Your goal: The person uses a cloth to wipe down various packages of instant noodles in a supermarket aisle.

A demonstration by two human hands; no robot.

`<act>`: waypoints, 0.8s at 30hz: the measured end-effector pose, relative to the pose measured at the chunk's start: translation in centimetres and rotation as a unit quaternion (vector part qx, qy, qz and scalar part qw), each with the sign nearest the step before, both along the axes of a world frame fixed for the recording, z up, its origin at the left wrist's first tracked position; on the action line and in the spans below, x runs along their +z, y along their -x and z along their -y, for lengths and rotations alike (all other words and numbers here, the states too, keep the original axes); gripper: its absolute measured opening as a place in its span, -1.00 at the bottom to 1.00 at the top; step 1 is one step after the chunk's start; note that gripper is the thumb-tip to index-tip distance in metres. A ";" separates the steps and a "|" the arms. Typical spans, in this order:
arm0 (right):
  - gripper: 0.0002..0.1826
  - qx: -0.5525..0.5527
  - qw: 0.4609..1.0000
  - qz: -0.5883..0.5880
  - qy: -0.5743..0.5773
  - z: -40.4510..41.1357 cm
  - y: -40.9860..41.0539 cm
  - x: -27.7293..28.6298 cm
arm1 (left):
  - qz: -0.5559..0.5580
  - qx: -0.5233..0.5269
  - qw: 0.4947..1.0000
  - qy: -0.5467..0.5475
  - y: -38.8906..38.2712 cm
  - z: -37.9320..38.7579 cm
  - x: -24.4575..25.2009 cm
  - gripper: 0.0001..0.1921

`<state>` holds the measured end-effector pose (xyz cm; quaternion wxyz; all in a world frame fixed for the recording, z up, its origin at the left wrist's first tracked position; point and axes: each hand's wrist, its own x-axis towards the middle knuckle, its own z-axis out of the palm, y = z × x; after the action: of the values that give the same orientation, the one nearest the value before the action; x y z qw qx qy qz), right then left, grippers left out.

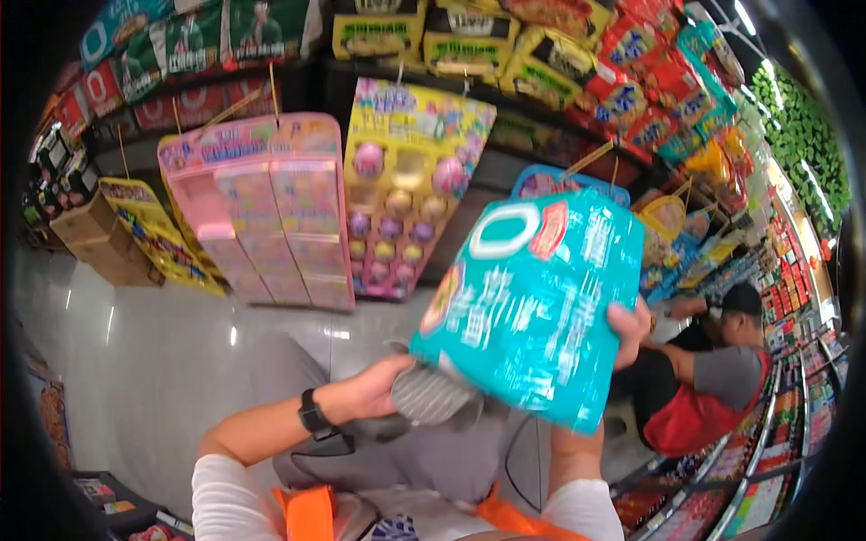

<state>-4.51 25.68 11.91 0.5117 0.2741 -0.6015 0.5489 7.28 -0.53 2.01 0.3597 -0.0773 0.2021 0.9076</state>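
Note:
A large teal plastic package point(534, 304) with white lettering is held tilted above my lap. My right hand point(630, 328) grips its right edge, thumb on the front face and fingers behind. Beside the lower left corner of the package, my left hand point(375, 389) holds a grey striped cloth-like object point(433, 395); what it is exactly cannot be told. Whether the left hand also touches the package is unclear. A black watch point(314, 414) is on the left wrist. The package looks slightly blurred.
Pink boxed goods point(270, 216) and a yellow card of round toys point(406, 189) hang before shelves of bagged food point(467, 40). Cardboard boxes point(108, 237) stand at left. A person point(717, 372) in a red vest crouches at right, beside packed shelves point(778, 419).

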 end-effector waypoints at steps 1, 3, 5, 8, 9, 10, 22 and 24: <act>-0.69 0.149 0.978 0.118 0.085 2.3 -1.3 2.6 | -0.030 -0.013 0.998 0.058 1.1 1.7 0.6 -0.51; -0.73 0.230 0.946 0.227 0.018 3.1 -1.7 7.7 | -0.041 -0.015 0.993 0.114 0.9 4.1 1.4 -0.53; -0.69 0.244 0.937 0.231 -0.096 6.4 -0.4 10.7 | -0.098 -0.031 0.990 0.093 1.3 4.4 1.3 -0.54; -0.66 0.350 0.877 0.290 -0.157 8.5 1.7 15.3 | -0.219 -0.023 0.971 0.096 6.0 7.6 4.2 -0.53; -0.69 0.332 0.888 0.306 -0.089 11.2 0.8 17.4 | -0.252 -0.033 0.962 0.101 5.8 9.1 6.3 -0.53; -0.71 0.295 0.932 0.174 -0.122 11.0 1.9 17.2 | -0.242 0.002 0.965 0.101 3.8 9.3 9.2 -0.53; -0.68 0.491 0.717 0.348 -0.351 29.0 -0.6 52.2 | 0.019 0.233 0.951 0.201 -9.1 20.9 44.9 -0.56; -0.71 0.495 0.696 0.361 -0.375 33.0 -1.8 58.6 | 0.038 0.308 0.932 0.187 -11.8 22.7 52.0 -0.56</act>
<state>-2.73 -7.30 70.48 -0.2356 0.4823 -0.6734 0.5083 19.06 -23.26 53.99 0.0486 -0.2358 0.3208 0.9160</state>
